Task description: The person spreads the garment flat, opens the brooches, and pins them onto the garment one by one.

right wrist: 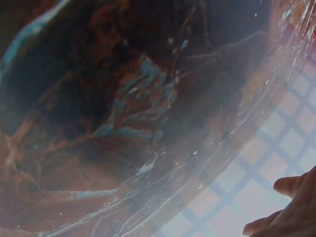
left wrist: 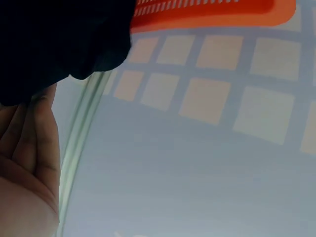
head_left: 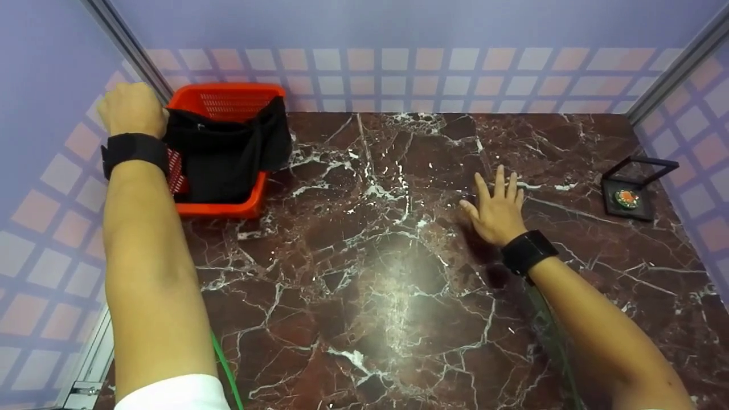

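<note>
My left hand (head_left: 132,108) is raised at the far left corner, curled at the left rim of an orange plastic basket (head_left: 228,94). A black cloth (head_left: 228,154) fills the basket and hangs over its front and right walls. In the left wrist view the black cloth (left wrist: 54,39) covers the tips of my left hand's fingers (left wrist: 29,148), which seem to grip it, with the basket (left wrist: 222,12) beyond. My right hand (head_left: 497,208) lies flat, fingers spread, on the dark red marble table (head_left: 370,285). Only the right hand's fingertips (right wrist: 291,207) show in the right wrist view.
A small black open display case (head_left: 629,196) holding a round orange and green piece sits near the table's right edge. Checked walls close in the back and both sides. A metal post (head_left: 131,51) runs up the left corner behind the basket.
</note>
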{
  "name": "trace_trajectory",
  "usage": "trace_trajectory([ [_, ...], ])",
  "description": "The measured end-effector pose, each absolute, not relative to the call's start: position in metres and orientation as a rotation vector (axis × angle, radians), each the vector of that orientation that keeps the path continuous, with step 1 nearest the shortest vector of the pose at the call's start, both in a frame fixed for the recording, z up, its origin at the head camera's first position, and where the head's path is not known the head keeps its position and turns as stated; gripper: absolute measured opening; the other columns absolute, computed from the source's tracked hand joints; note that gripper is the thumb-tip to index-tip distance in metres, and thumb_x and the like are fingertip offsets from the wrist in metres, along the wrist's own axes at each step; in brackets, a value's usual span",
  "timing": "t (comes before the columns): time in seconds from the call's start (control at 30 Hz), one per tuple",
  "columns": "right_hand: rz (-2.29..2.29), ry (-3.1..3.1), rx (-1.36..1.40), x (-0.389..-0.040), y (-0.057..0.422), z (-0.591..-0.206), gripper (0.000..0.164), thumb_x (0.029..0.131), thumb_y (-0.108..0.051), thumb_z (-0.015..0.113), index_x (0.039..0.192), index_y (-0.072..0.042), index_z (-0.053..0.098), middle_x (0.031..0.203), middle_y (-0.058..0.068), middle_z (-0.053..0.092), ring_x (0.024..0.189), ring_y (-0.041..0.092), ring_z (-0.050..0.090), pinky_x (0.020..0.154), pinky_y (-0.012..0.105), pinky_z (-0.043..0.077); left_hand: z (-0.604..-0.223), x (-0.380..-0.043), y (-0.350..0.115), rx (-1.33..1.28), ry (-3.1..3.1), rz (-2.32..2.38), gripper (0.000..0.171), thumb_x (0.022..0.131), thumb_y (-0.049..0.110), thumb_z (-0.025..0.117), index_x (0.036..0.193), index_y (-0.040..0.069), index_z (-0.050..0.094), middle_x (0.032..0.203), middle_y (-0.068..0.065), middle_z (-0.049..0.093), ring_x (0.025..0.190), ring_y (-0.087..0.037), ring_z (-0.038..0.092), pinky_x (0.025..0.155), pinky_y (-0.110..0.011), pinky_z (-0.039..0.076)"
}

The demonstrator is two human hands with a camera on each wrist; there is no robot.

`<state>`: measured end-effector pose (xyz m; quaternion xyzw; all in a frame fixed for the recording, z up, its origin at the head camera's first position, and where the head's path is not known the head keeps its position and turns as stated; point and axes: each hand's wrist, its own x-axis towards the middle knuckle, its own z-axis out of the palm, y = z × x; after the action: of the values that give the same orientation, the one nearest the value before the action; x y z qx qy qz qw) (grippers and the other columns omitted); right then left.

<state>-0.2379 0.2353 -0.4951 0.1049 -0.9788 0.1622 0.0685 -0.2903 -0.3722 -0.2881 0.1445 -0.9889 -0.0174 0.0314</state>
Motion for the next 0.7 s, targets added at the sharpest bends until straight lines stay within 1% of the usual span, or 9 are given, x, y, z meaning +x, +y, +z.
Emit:
trace_trajectory([
  [0.1, 0.499, -2.957, 0.315, -0.237, 0.235, -0.497, 0.07, 0.092, -0.05, 0.045, 0.147, -0.012, 0.024, 0.149, 0.03, -0.004, 0.132, 0.054, -0.004, 0.1, 0.069, 0.003, -0.281, -0.292, -0.366, 0.414, -2.99, -0.02, 0.027, 0.086, 0.016, 0.043, 0.081, -0.008, 0.055, 0.1, -0.036, 0.054, 0.088, -0.052, 0.05, 0.065, -0.058, 0.04],
  [0.2, 0.496, -2.956, 0.313, -0.238, 0.236, -0.496, 0.071, 0.092, -0.052, 0.043, 0.147, -0.011, 0.024, 0.149, 0.029, -0.005, 0.132, 0.054, -0.003, 0.1, 0.07, 0.003, -0.274, -0.294, -0.361, 0.391, -2.936, 0.008, 0.028, 0.085, 0.013, 0.042, 0.081, -0.011, 0.055, 0.097, -0.036, 0.055, 0.084, -0.053, 0.051, 0.062, -0.057, 0.04],
  [0.33, 0.486, -2.93, 0.327, -0.241, 0.237, -0.495, 0.07, 0.092, -0.052, 0.043, 0.146, -0.01, 0.026, 0.149, 0.03, -0.001, 0.132, 0.055, -0.002, 0.1, 0.07, 0.005, -0.264, -0.296, -0.354, 0.381, -2.897, -0.007, 0.029, 0.085, 0.01, 0.038, 0.083, -0.013, 0.056, 0.097, -0.038, 0.055, 0.082, -0.054, 0.05, 0.062, -0.057, 0.037],
  [0.4, 0.484, -2.915, 0.339, -0.242, 0.237, -0.494, 0.07, 0.092, -0.051, 0.044, 0.145, -0.009, 0.027, 0.148, 0.032, 0.001, 0.132, 0.055, -0.001, 0.1, 0.07, 0.006, -0.259, -0.299, -0.349, 0.37, -2.872, -0.012, 0.028, 0.084, 0.009, 0.037, 0.079, -0.012, 0.056, 0.098, -0.038, 0.056, 0.081, -0.053, 0.05, 0.062, -0.056, 0.036],
  [0.47, 0.484, -2.915, 0.338, -0.242, 0.238, -0.493, 0.07, 0.092, -0.051, 0.044, 0.146, -0.009, 0.026, 0.149, 0.032, -0.001, 0.132, 0.054, -0.003, 0.1, 0.069, 0.005, -0.255, -0.301, -0.344, 0.341, -2.836, 0.006, 0.027, 0.084, 0.008, 0.036, 0.072, -0.008, 0.054, 0.093, -0.037, 0.057, 0.075, -0.05, 0.05, 0.057, -0.053, 0.034],
  [0.57, 0.48, -2.915, 0.333, -0.243, 0.238, -0.491, 0.07, 0.092, -0.051, 0.044, 0.146, -0.01, 0.026, 0.149, 0.031, -0.001, 0.133, 0.053, -0.004, 0.101, 0.068, 0.004, -0.25, -0.304, -0.337, 0.299, -2.776, 0.024, 0.028, 0.085, 0.009, 0.036, 0.07, -0.007, 0.054, 0.087, -0.036, 0.058, 0.07, -0.048, 0.049, 0.053, -0.051, 0.033],
  [0.63, 0.484, -2.917, 0.33, -0.244, 0.238, -0.49, 0.071, 0.091, -0.052, 0.045, 0.146, -0.011, 0.025, 0.149, 0.031, -0.002, 0.133, 0.052, -0.005, 0.102, 0.067, 0.003, -0.246, -0.305, -0.332, 0.282, -2.741, 0.031, 0.031, 0.086, 0.01, 0.035, 0.072, -0.008, 0.056, 0.086, -0.036, 0.058, 0.068, -0.048, 0.049, 0.052, -0.051, 0.032],
  [0.7, 0.49, -2.913, 0.332, -0.244, 0.239, -0.491, 0.071, 0.091, -0.052, 0.045, 0.146, -0.011, 0.026, 0.149, 0.03, -0.002, 0.133, 0.052, -0.005, 0.102, 0.067, 0.002, -0.243, -0.305, -0.328, 0.269, -2.713, 0.032, 0.034, 0.087, 0.011, 0.035, 0.076, -0.01, 0.059, 0.087, -0.037, 0.058, 0.07, -0.05, 0.049, 0.054, -0.054, 0.034],
])
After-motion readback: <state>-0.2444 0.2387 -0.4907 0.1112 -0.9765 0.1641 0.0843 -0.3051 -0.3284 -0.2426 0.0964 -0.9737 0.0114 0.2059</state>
